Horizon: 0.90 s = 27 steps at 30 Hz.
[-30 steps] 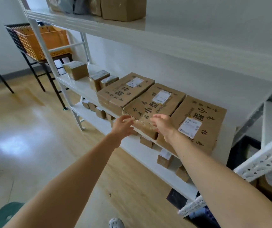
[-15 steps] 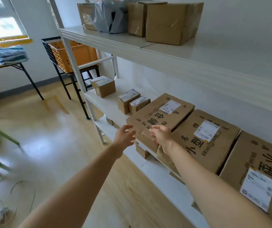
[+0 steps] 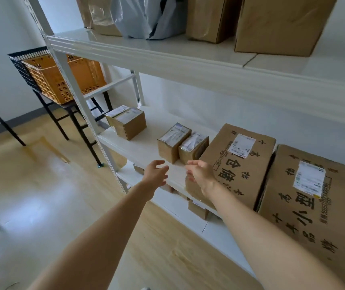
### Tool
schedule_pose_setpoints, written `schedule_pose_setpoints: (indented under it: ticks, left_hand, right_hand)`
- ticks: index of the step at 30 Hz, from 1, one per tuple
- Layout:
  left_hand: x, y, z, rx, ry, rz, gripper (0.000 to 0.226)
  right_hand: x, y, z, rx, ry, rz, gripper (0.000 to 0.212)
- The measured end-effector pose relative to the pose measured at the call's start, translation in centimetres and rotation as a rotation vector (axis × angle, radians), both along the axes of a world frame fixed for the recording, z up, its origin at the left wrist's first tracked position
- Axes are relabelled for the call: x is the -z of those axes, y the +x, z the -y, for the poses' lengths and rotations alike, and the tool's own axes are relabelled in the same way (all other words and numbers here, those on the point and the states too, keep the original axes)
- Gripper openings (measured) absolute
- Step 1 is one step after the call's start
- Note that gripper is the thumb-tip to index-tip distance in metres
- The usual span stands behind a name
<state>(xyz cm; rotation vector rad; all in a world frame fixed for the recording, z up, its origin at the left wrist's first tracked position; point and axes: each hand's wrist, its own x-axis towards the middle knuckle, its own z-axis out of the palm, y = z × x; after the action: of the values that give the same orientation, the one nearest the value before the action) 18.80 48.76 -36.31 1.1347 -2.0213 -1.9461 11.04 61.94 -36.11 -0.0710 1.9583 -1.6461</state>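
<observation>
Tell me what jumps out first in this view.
Two bare arms fill the foreground: the left hand and right hand reach, fingers open, toward the small boxes on the middle shelf. Big printed cartons lie just right of them; an orange crate sits far left.

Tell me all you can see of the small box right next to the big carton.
The small box is brown cardboard, with a white label under glossy tape on top. It sits flat on the middle shelf, snug between a twin box and the big carton. The right hand hovers open just before it.
</observation>
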Motion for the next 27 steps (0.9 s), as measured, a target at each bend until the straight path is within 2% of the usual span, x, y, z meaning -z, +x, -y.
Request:
schedule_pose_setpoints:
  ticks: [10, 20, 24, 27]
  left_hand:
    - [1.3, -8.1, 12.8, 0.169, -0.053, 0.068, 0.039]
    - [4.8, -15.1, 15.8, 0.303, -0.097, 0.135, 0.061]
    - [6.4, -17.3, 16.6, 0.325, -0.071, 0.191, 0.066]
    - [7.3, -18.4, 17.2, 0.364, -0.075, 0.217, 0.067]
  right_hand:
    - [3.3, -4.5, 9.8, 0.239, 0.092, 0.070, 0.028]
    - [7.3, -8.4, 13.4, 0.299, 0.127, 0.137, 0.031]
    - [8.6, -9.7, 14.9, 0.291, 0.113, 0.168, 0.012]
    - [9.4, -10.4, 15.7, 0.244, 0.064, 0.155, 0.024]
